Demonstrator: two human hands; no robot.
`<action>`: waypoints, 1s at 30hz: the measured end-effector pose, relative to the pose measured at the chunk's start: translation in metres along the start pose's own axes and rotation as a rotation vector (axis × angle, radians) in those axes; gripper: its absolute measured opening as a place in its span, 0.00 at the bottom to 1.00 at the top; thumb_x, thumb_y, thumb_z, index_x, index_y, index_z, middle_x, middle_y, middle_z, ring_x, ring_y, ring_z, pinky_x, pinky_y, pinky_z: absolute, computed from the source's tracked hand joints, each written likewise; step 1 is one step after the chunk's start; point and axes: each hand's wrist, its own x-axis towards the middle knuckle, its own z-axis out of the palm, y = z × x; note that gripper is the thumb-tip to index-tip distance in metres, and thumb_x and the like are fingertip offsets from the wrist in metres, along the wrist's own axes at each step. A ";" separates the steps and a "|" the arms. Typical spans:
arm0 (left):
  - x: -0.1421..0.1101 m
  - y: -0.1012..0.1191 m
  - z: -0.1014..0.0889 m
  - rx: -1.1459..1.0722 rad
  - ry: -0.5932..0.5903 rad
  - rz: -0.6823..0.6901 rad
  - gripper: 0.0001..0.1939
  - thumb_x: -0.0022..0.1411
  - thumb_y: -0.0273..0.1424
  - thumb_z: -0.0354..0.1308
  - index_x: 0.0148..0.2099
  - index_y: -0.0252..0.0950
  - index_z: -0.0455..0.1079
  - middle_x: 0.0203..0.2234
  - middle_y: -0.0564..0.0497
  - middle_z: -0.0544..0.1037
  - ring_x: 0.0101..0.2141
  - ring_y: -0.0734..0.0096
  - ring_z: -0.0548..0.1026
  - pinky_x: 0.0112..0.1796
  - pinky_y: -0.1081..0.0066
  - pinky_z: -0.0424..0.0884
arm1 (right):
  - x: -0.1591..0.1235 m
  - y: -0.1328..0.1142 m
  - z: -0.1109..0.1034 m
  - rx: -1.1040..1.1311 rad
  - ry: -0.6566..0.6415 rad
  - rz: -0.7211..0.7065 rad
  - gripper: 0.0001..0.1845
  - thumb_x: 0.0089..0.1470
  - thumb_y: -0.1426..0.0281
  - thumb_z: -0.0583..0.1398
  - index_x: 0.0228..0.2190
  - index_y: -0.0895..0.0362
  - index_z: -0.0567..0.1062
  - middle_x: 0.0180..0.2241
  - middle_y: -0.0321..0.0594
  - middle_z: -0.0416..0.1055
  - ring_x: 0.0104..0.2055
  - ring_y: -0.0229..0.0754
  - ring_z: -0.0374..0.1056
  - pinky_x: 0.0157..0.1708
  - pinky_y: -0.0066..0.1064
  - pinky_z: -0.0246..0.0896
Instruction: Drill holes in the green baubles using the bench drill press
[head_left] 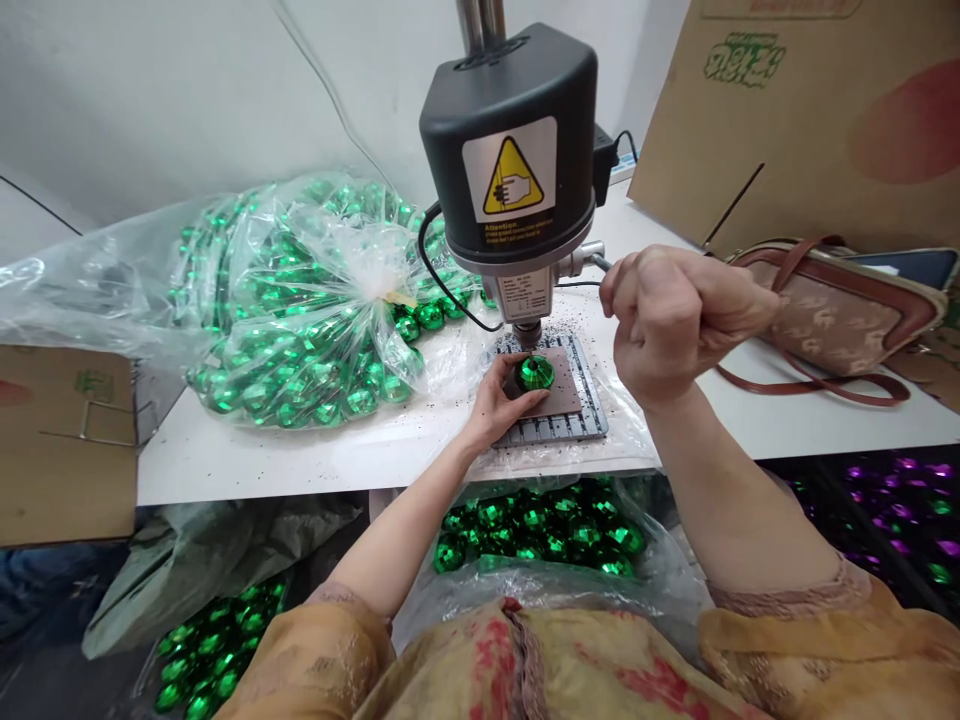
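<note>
A shiny green faceted ball (535,373) sits under the chuck of a black bench drill press (510,140). My left hand (501,402) grips the ball from its left side, thumb in front and fingers behind. Beneath it lies a brown square board (564,385) on the slotted metal base (592,428), which is sprinkled with dark shavings. To the right of the drill head, my right hand (667,320) is raised and closed around the drill press lever (598,260); most of the lever is hidden by the fist.
A tied clear bag of green balls (300,300) lies at the table's left. More green balls (540,525) are in plastic below the front edge. A handbag (840,310) with a strap and a large cardboard box (817,120) stand right. Another cardboard box (64,450) is at left.
</note>
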 end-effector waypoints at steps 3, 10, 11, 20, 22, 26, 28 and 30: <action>0.000 -0.001 0.000 0.001 -0.006 -0.004 0.31 0.54 0.46 0.71 0.54 0.38 0.66 0.47 0.44 0.79 0.49 0.58 0.77 0.52 0.57 0.73 | -0.003 0.006 -0.001 0.040 0.000 -0.058 0.33 0.59 0.67 0.60 0.14 0.58 0.46 0.13 0.30 0.42 0.15 0.27 0.45 0.17 0.30 0.44; 0.000 0.000 0.000 0.004 -0.003 -0.014 0.32 0.54 0.47 0.71 0.54 0.38 0.65 0.48 0.44 0.78 0.51 0.57 0.77 0.54 0.56 0.72 | -0.007 0.015 -0.006 0.054 -0.028 -0.093 0.32 0.58 0.68 0.59 0.15 0.58 0.44 0.13 0.29 0.42 0.15 0.28 0.44 0.17 0.29 0.44; 0.000 0.000 0.000 0.004 -0.005 -0.018 0.32 0.54 0.47 0.71 0.54 0.38 0.66 0.48 0.44 0.78 0.51 0.57 0.77 0.54 0.56 0.71 | -0.008 0.015 -0.006 0.060 -0.023 -0.099 0.32 0.58 0.67 0.60 0.15 0.58 0.44 0.13 0.29 0.42 0.15 0.28 0.44 0.17 0.29 0.44; 0.000 0.003 0.001 -0.006 0.004 -0.017 0.31 0.54 0.47 0.71 0.54 0.38 0.66 0.47 0.44 0.79 0.49 0.58 0.77 0.53 0.57 0.73 | -0.011 0.005 -0.005 0.032 -0.017 -0.111 0.30 0.57 0.71 0.59 0.13 0.58 0.47 0.13 0.29 0.43 0.14 0.28 0.44 0.17 0.30 0.46; 0.001 0.005 0.003 0.012 0.029 -0.022 0.31 0.54 0.46 0.71 0.53 0.38 0.67 0.47 0.44 0.79 0.48 0.58 0.78 0.51 0.57 0.74 | 0.003 -0.002 0.003 0.009 0.024 -0.027 0.30 0.59 0.69 0.59 0.13 0.58 0.50 0.12 0.29 0.44 0.14 0.29 0.46 0.17 0.30 0.44; -0.004 0.015 0.003 0.130 0.134 -0.007 0.27 0.53 0.41 0.73 0.50 0.37 0.69 0.44 0.45 0.79 0.46 0.58 0.78 0.48 0.59 0.74 | 0.036 -0.008 0.019 0.075 0.023 0.119 0.26 0.56 0.69 0.63 0.13 0.55 0.57 0.12 0.27 0.48 0.13 0.29 0.46 0.15 0.30 0.39; -0.017 0.025 -0.003 0.229 0.184 0.039 0.24 0.53 0.38 0.72 0.48 0.38 0.69 0.42 0.46 0.79 0.43 0.60 0.77 0.46 0.61 0.73 | 0.046 -0.007 0.022 0.125 -0.002 0.109 0.25 0.56 0.73 0.62 0.14 0.55 0.58 0.11 0.27 0.48 0.13 0.29 0.45 0.15 0.30 0.38; -0.039 0.039 -0.016 0.308 0.152 0.088 0.22 0.54 0.36 0.71 0.48 0.38 0.69 0.41 0.47 0.78 0.42 0.62 0.77 0.44 0.63 0.73 | 0.050 -0.004 0.022 0.123 -0.024 0.099 0.24 0.57 0.73 0.62 0.15 0.55 0.58 0.12 0.27 0.50 0.13 0.29 0.47 0.16 0.29 0.40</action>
